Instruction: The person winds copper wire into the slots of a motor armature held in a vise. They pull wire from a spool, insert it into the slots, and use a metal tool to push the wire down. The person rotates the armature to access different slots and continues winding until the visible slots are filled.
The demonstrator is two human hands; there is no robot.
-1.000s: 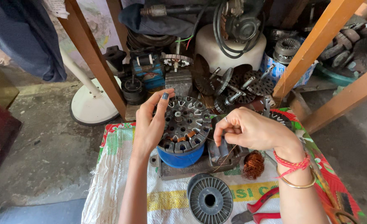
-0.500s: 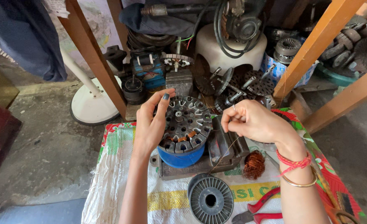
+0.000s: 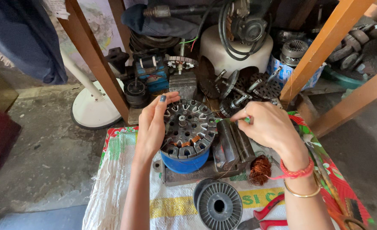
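A round slotted motor stator [image 3: 189, 127] with a few copper coils along its near edge rests on a blue cylinder [image 3: 185, 162]. My left hand [image 3: 152, 125] lies against the stator's left rim, fingers spread along it. My right hand [image 3: 268, 125] is to the right of the stator, its fingertips pinched on a thin copper wire [image 3: 226, 119] that runs back toward the stator. A dark metal vise [image 3: 229, 146] sits just under the right hand.
A grey wire spool [image 3: 219, 206], a tangle of copper wire [image 3: 260, 169] and red-handled pliers [image 3: 268, 215] lie on the printed sack [image 3: 111, 191]. Motor parts, a white fan base [image 3: 94, 110] and wooden legs [image 3: 95, 59] crowd the back.
My right hand has risen from the vise and moved right, drawing the wire out from the stator. The left hand has stayed on the stator's rim.
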